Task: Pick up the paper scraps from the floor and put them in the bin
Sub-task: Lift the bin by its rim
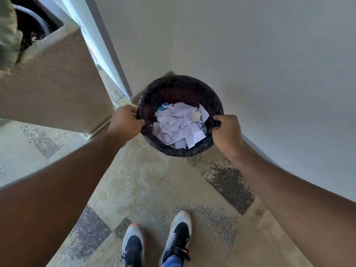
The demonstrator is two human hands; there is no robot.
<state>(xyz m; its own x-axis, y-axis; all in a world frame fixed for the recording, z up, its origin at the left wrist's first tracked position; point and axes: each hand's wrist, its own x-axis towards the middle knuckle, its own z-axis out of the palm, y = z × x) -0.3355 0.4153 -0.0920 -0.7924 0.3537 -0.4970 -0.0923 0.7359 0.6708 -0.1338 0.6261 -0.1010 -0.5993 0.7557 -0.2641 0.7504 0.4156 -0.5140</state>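
A round bin lined with a black plastic bag stands in the corner where two walls meet. Several white paper scraps lie piled inside it, with a bit of blue beneath them. My left hand grips the bin's left rim, fingers curled over the bag's edge. My right hand grips the right rim the same way. I see no scraps on the carpet in view.
A patterned beige and grey carpet covers the floor. A tall beige planter box stands to the left of the bin, beside a window frame. My two shoes stand just below the bin. White walls close off the right.
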